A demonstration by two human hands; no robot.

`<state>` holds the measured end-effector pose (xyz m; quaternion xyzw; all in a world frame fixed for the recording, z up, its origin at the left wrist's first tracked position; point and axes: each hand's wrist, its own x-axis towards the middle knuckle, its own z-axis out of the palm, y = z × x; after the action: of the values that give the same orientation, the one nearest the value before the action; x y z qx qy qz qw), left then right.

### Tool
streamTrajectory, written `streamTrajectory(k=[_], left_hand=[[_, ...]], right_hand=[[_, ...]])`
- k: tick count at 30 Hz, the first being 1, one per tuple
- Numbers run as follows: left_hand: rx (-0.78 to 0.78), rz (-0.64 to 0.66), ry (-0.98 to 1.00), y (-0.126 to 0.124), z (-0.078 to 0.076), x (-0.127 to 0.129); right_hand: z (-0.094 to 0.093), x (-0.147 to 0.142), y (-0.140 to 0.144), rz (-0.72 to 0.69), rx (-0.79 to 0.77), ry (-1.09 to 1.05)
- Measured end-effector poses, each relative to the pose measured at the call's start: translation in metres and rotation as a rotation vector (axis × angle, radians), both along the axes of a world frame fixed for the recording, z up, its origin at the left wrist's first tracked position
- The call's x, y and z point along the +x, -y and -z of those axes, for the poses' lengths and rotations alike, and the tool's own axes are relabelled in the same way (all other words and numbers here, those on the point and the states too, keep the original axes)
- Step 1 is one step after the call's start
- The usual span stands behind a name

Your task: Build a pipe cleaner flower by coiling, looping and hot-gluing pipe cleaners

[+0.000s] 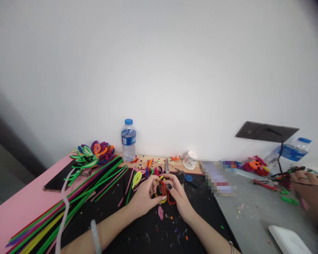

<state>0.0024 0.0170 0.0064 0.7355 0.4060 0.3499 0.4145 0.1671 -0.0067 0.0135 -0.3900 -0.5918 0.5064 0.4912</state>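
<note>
My left hand (144, 195) and my right hand (182, 201) meet over the black mat (137, 231). The fingers of both are closed around a small piece of looped red and yellow pipe cleaner (163, 190). My fingers partly cover it, so its full form is hidden. Another red pipe cleaner loop (171, 200) shows beside my right fingers. Just below my hands lies a pink pipe cleaner loop (160, 213). A yellow pipe cleaner loop (136, 180) is to the left of my left hand.
Long loose pipe cleaners (76, 208) spread across the left side, near a multicoloured pipe cleaner bunch (92, 154). Along the wall stand a water bottle (128, 141) and a paper cup (190, 160). Scissors (167, 165) and keys (181, 176) lie behind my hands. Another person's hand (311, 190) is far right.
</note>
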Motion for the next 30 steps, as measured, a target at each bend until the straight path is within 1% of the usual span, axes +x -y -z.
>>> streamTrajectory(k=[3, 8, 11, 17, 22, 24, 30], left_hand=[[-0.013, -0.003, 0.025, -0.001, 0.003, 0.000], [-0.038, -0.020, 0.080, -0.004, 0.006, 0.000], [-0.047, -0.034, 0.093, -0.005, 0.005, 0.000], [-0.076, -0.025, 0.131, -0.007, 0.004, -0.001], [-0.031, -0.059, 0.065, -0.005, 0.005, 0.000], [-0.020, -0.053, 0.040, -0.003, 0.004, 0.000], [0.070, -0.124, -0.051, -0.001, 0.000, -0.001]], right_hand=[[-0.002, -0.001, 0.000, -0.007, -0.003, -0.015], [0.003, 0.001, 0.000, -0.004, -0.007, -0.004], [0.005, 0.002, 0.000, 0.010, -0.006, 0.018], [0.005, 0.002, 0.000, -0.006, -0.004, -0.005], [0.011, 0.003, -0.003, -0.004, 0.016, 0.033], [0.013, 0.002, -0.004, 0.005, 0.031, 0.053], [0.009, -0.001, -0.003, 0.028, 0.022, 0.082]])
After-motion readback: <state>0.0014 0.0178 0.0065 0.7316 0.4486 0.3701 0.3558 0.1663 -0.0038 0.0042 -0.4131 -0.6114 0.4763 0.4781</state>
